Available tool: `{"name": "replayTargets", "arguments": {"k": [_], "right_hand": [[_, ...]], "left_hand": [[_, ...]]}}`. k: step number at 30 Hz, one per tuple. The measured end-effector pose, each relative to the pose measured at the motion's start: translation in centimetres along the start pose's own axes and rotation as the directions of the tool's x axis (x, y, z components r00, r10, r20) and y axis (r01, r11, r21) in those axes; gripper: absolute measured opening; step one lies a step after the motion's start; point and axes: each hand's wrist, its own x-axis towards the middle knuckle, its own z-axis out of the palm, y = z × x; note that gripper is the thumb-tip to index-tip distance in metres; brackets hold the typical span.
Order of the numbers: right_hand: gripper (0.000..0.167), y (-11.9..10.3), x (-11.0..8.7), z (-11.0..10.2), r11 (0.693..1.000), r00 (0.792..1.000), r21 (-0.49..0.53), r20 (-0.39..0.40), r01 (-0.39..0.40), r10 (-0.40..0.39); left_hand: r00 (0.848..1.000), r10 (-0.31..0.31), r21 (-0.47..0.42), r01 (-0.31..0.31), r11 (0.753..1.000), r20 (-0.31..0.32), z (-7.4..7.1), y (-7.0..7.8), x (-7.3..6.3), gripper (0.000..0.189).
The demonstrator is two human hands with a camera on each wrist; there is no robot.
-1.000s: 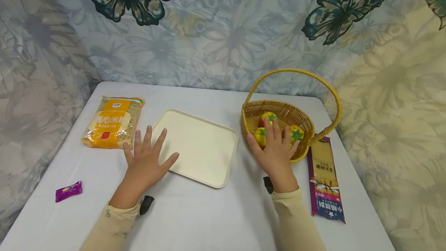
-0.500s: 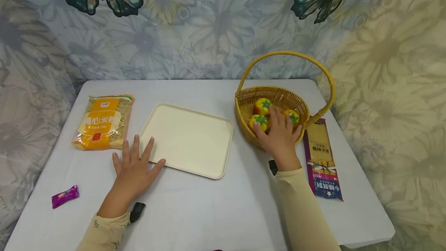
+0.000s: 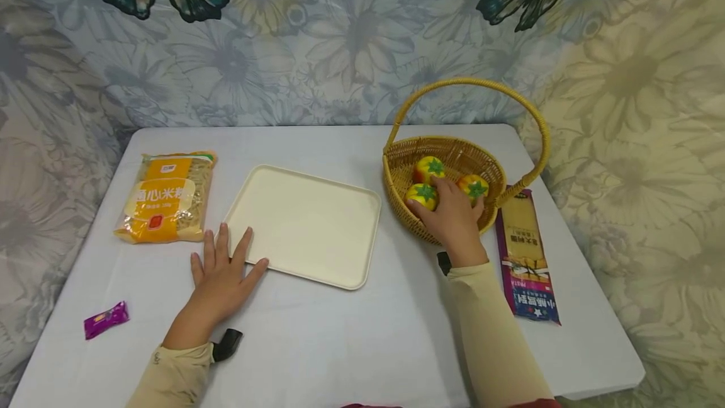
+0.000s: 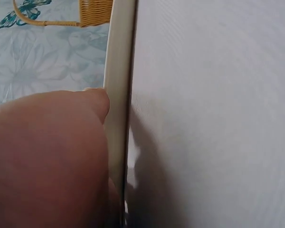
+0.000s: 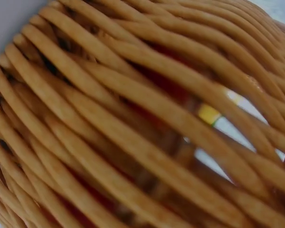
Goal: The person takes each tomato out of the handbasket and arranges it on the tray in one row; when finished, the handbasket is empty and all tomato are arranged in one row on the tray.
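Observation:
My right hand (image 3: pixel 453 222) reaches into the wicker basket (image 3: pixel 399 203) over its near rim. Its thumb and forefinger curve around a yellow tomato-like fruit (image 3: pixel 421 194) with a green star-shaped top. Another such fruit (image 3: pixel 428 167) lies behind it, and one more (image 3: pixel 472 186) lies to the right. The other fingertips are hidden in the basket. Only the basket's weave (image 5: pixel 133 123) fills the right wrist view. Fingers spread, my left hand (image 3: pixel 219 285) rests at the near left edge of the cream tray (image 3: pixel 308 225). The left wrist view shows its thumb (image 4: pixel 97 102) against the tray's rim (image 4: pixel 118 71).
A yellow bag of pasta (image 3: pixel 167 199) lies at the left, behind my left hand. Near the left edge is a purple wrapped candy (image 3: pixel 106 320). A long pasta packet (image 3: pixel 527 257) lies right of the basket. The basket's tall handle (image 3: pixel 470 82) arches above it.
My right hand has gone down into the basket and its fingers have bent around the front left fruit. My left hand has come down onto the tray's near edge. The head view has shifted.

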Motion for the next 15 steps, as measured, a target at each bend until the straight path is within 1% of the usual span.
{"name": "replayTargets", "arguments": {"k": [4, 10, 15], "right_hand": [[0.076, 0.11, -0.03, 0.31, 1.000, 1.000, 0.017, 0.026, -0.011, 0.011], [0.075, 0.09, -0.14, 0.67, 0.999, 0.998, 0.034, 0.054, -0.037, 0.035], [0.075, -0.10, 0.19, 0.83, 0.999, 0.999, 0.040, 0.045, -0.029, 0.027]], "left_hand": [[1.000, 0.004, -0.038, -0.004, 0.999, -0.013, 0.44, -0.40, 0.05, 0.084], [0.999, 0.028, -0.054, -0.030, 0.998, -0.035, 1.01, -0.95, 0.21, 0.083], [1.000, 0.011, -0.063, -0.012, 0.998, -0.020, 0.62, -0.74, 0.49, 0.083]]}}
